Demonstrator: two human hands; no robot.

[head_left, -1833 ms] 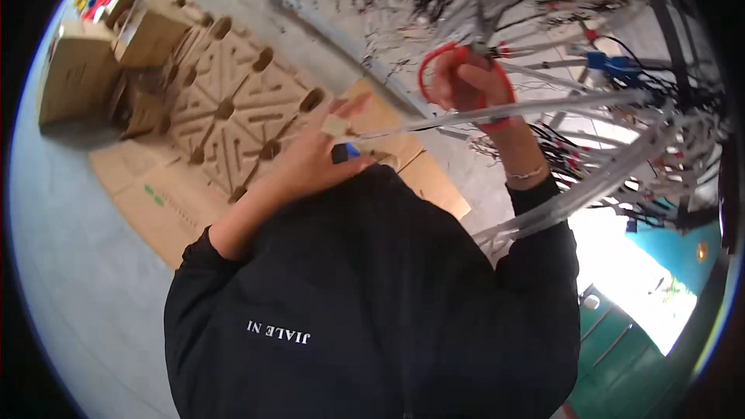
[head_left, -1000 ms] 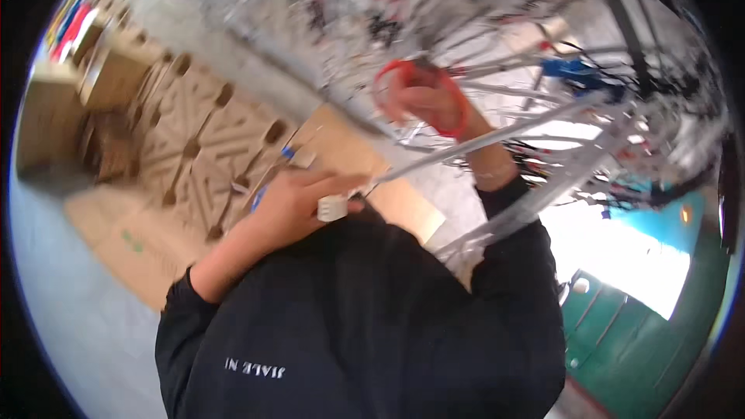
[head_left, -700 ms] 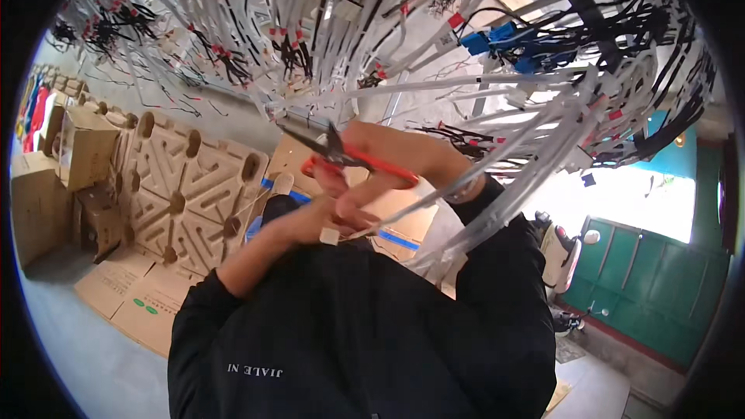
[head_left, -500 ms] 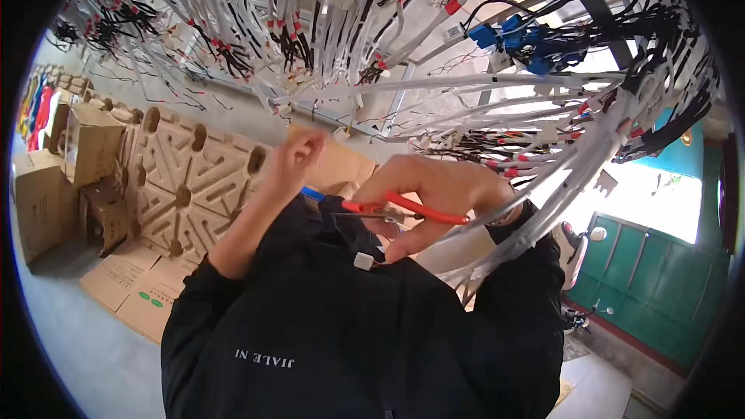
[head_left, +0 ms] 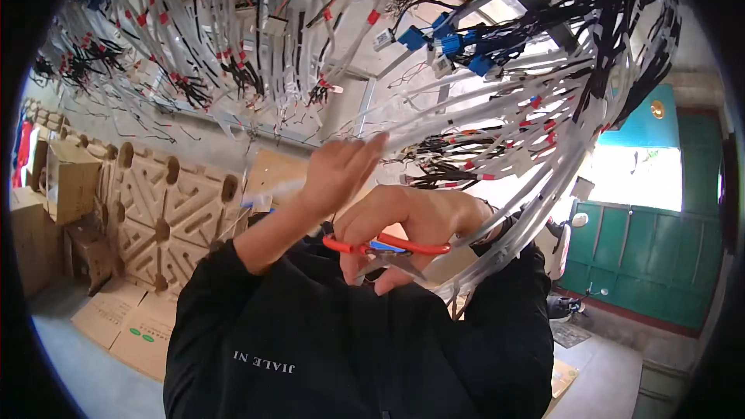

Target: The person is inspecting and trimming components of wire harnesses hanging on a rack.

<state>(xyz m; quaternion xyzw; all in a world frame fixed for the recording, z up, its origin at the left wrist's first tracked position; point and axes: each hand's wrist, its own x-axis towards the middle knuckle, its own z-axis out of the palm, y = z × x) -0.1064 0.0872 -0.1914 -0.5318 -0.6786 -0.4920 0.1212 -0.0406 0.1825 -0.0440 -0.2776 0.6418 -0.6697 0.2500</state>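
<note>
My right hand (head_left: 419,217) is closed around red-handled cutters (head_left: 423,248), whose metal blades point down in front of my chest. A small blue part shows between the handles. My left hand (head_left: 341,171) is raised just above and left of it, its fingers stretched out and somewhat blurred. Its fingertips are beside the ends of pale sleeved wires (head_left: 466,120); I cannot tell whether they touch. A bundle of clear tubing (head_left: 535,217) hangs over my right forearm.
Many wire harnesses (head_left: 225,39) with red tags hang overhead. Blue connectors (head_left: 450,39) dangle at the upper right. A moulded brown pallet (head_left: 167,217) and cardboard boxes (head_left: 74,171) stand at the left. A green gate (head_left: 636,264) is at the right.
My left hand has moved right toward the pale wires, and its fingers have straightened. My right hand has lowered slightly, turning the cutters. The white connector below it no longer shows.
</note>
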